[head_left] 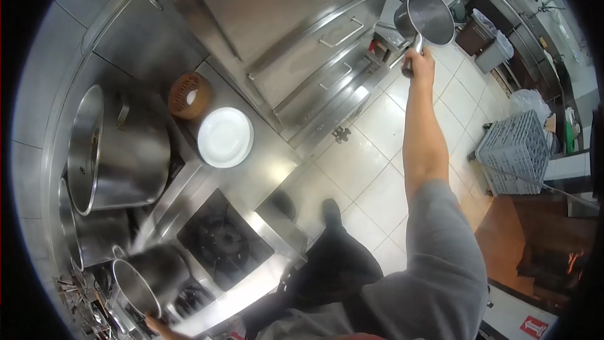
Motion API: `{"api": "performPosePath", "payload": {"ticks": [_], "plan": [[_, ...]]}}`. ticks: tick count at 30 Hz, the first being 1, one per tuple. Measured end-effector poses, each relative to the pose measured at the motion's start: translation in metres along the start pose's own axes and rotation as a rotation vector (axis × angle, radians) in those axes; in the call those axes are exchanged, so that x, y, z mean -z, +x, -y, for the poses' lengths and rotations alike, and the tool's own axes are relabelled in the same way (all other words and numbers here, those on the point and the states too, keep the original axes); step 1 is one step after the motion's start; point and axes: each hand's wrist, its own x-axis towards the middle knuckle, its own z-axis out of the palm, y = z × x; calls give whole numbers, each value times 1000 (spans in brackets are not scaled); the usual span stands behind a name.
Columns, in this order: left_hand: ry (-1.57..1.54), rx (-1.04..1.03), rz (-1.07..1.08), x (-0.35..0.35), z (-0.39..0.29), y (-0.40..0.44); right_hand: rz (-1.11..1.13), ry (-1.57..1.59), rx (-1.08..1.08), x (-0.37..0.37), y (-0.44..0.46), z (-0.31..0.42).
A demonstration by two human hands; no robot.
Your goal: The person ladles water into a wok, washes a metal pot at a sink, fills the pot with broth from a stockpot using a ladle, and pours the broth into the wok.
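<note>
A steel, long-handled saucepan (pixel 434 19) hangs in the air above the tiled floor (pixel 365 167), its round mouth and dull grey inside showing. A deep, loop-handled steel pot (pixel 165 272) stands open and upright on the stove (pixel 238 305), back from the front edge.

Commercial-style kitchen, gas burner (pixel 226 237), huge stockpot (pixel 132 157), steel saucepan (pixel 433 17), probably dishwasher racks (pixel 513 154).

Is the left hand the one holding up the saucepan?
No, the right hand grips the saucepan by its handle, while the left hand is at another pot's rim.
</note>
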Motion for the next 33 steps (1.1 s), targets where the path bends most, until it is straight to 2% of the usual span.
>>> {"api": "performPosePath", "payload": {"ticks": [2, 3, 4, 7, 10, 14, 16, 17, 18, 20, 21, 22, 24, 26, 28, 29, 30, 31, 32, 33], "plan": [[-782, 887, -60, -1, -12, 10, -9, 35, 16, -22, 47, -6], [-945, 1010, -111, -4, -17, 11, -19, 62, 25, -33, 61, -4], [-963, 1059, -121, -4, -21, 10, -8, 68, 28, -42, 70, -6], [-946, 1080, -127, -8, -40, 7, -59, -6, -82, -63, 98, 2], [-939, 1077, -137, -22, -45, 1, -42, -121, -72, -75, 125, -1], [-941, 1076, -160, -28, -67, 6, 6, -34, -79, -83, 167, -11], [-934, 1079, -169, -15, -89, 15, -39, -145, 97, -82, 190, -26], [-928, 1079, -171, -12, -94, 18, -101, -95, 168, -85, 211, -46], [-922, 1081, -170, -10, -95, 17, -100, -97, 170, -81, 212, -45], [-920, 1081, -185, -12, -82, 8, -103, -224, 162, -73, 198, -26], [-917, 1079, -199, -7, -85, 5, -203, -385, 138, -73, 201, -26], [-918, 1073, -212, 3, -89, 5, -199, -451, 103, -69, 191, -16], [-934, 1069, -239, 10, -80, -5, -286, -396, 147, -64, 164, -2], [-986, 1266, -12, 14, -67, 1, -329, -158, 285, -47, 151, -14], [77, 353, 212, 14, -55, -12, -381, -26, 321, -30, 98, -21], [80, 328, 232, 6, -48, -18, -192, 59, 227, -15, 57, -20], [36, 336, 265, -7, -35, -25, -247, 178, 232, -5, 28, -59], [4, 323, 294, -19, -22, -36, -184, 115, 77, 15, -14, -86], [-8, 303, 320, -27, -14, -46, -65, -381, 125, 37, -66, -105], [-11, 281, 336, -40, -4, -60, 134, -514, 323, 55, -127, -124]]}}
